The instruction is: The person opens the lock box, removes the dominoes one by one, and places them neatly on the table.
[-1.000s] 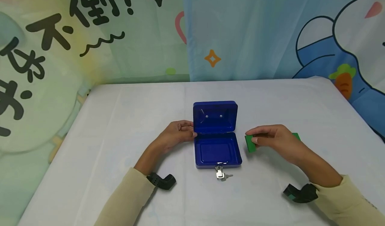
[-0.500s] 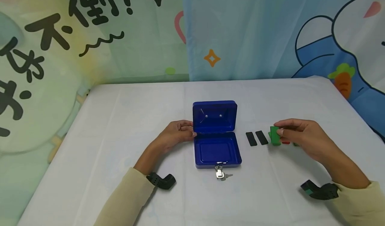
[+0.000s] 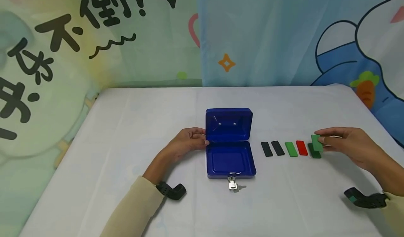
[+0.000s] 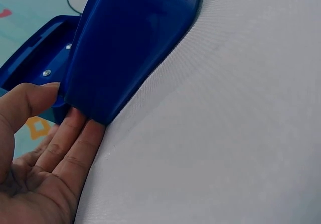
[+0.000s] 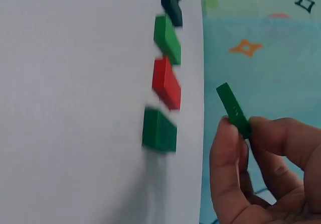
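A blue metal cash box (image 3: pixel 231 160) stands with its lid (image 3: pixel 229 124) raised and nothing in the visible tray. At its rear left corner my left hand (image 3: pixel 188 144) holds on; in the left wrist view the thumb (image 4: pixel 35 101) touches the hinge area and the fingers (image 4: pixel 75 148) lie against the outer side. My right hand (image 3: pixel 353 144) pinches a thin green block (image 5: pixel 233 111) between thumb and fingertips, above the table. Just beneath and left of it lies a darker green block (image 5: pixel 159 129), apart from the held one.
Left of that block, in a row towards the box, lie a red block (image 3: pixel 301 148), a light green block (image 3: pixel 291 149) and two black blocks (image 3: pixel 277 148). A metal latch with a key (image 3: pixel 233 184) hangs at the box's front. Printed curtains (image 3: pixel 258 37) border the white table.
My right hand has moved rightwards with the green block, away from the cash box, uncovering the row of blocks. The left hand keeps its place on the box. The head view has shifted slightly.
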The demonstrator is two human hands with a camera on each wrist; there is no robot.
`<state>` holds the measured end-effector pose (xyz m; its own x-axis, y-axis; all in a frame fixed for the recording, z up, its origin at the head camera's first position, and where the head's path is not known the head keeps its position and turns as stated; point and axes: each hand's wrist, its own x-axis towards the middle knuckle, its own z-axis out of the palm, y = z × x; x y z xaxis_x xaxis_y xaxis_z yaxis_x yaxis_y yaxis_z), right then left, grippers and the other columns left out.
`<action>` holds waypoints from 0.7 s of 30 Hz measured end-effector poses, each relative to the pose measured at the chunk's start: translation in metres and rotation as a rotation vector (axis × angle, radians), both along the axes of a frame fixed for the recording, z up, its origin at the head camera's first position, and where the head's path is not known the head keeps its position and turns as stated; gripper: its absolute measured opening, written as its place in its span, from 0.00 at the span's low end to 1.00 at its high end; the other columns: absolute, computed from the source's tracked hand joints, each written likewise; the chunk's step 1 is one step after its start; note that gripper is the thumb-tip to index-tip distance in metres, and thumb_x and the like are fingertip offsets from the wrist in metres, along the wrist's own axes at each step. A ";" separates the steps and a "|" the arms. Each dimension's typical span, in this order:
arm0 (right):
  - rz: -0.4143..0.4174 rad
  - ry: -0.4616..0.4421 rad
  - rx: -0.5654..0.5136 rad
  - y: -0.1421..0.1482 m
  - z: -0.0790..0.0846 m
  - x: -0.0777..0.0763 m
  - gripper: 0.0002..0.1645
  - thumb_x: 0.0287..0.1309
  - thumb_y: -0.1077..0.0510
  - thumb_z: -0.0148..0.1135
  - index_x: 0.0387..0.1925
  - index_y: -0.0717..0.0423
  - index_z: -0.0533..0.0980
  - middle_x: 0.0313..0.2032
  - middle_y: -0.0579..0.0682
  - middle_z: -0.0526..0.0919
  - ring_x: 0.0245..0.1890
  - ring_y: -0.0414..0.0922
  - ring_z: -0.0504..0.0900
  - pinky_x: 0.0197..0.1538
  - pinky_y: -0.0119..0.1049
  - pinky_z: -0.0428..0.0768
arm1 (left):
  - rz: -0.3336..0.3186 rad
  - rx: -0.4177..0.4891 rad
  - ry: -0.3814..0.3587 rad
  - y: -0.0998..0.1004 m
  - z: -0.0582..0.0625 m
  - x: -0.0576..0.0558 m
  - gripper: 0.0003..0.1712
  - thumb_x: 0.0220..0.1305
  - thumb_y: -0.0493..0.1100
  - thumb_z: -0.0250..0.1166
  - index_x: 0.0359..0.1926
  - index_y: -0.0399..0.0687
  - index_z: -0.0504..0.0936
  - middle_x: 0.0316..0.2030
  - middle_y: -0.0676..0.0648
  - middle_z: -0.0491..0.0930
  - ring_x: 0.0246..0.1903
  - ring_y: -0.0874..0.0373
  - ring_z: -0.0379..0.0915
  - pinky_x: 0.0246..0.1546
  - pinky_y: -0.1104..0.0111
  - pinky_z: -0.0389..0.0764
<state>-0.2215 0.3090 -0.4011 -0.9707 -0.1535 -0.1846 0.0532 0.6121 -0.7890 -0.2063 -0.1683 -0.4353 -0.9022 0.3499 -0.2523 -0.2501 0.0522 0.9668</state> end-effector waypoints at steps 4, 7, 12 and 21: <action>-0.024 -0.035 0.050 0.009 -0.010 -0.001 0.30 0.66 0.50 0.61 0.57 0.71 0.72 0.48 0.46 0.75 0.35 0.30 0.79 0.38 0.29 0.82 | 0.017 -0.019 -0.013 -0.001 -0.004 0.002 0.27 0.58 0.34 0.70 0.58 0.37 0.73 0.38 0.44 0.82 0.43 0.53 0.78 0.48 0.65 0.79; -0.028 -0.057 0.096 0.012 -0.016 -0.001 0.30 0.67 0.51 0.59 0.58 0.73 0.71 0.53 0.62 0.74 0.35 0.30 0.78 0.38 0.29 0.82 | 0.011 -0.010 -0.020 -0.002 -0.006 0.004 0.27 0.58 0.34 0.70 0.58 0.36 0.72 0.37 0.45 0.82 0.43 0.53 0.78 0.48 0.65 0.79; -0.062 -0.055 0.245 0.014 -0.023 -0.002 0.27 0.67 0.54 0.58 0.58 0.72 0.72 0.55 0.73 0.70 0.40 0.48 0.76 0.34 0.32 0.79 | 0.007 0.005 -0.001 -0.002 -0.005 0.003 0.27 0.57 0.33 0.69 0.58 0.36 0.72 0.37 0.45 0.82 0.42 0.53 0.77 0.48 0.64 0.79; -0.064 0.024 0.365 0.007 -0.023 0.004 0.23 0.64 0.59 0.59 0.54 0.73 0.73 0.49 0.73 0.74 0.41 0.59 0.73 0.30 0.33 0.77 | 0.036 -0.032 -0.008 -0.002 -0.004 0.008 0.28 0.58 0.35 0.70 0.58 0.37 0.73 0.42 0.43 0.83 0.44 0.52 0.78 0.49 0.64 0.79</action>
<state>-0.2178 0.3159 -0.4244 -0.9810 -0.0210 -0.1930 0.0843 0.8493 -0.5211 -0.1985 -0.1703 -0.4395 -0.9119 0.3086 -0.2706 -0.2605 0.0743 0.9626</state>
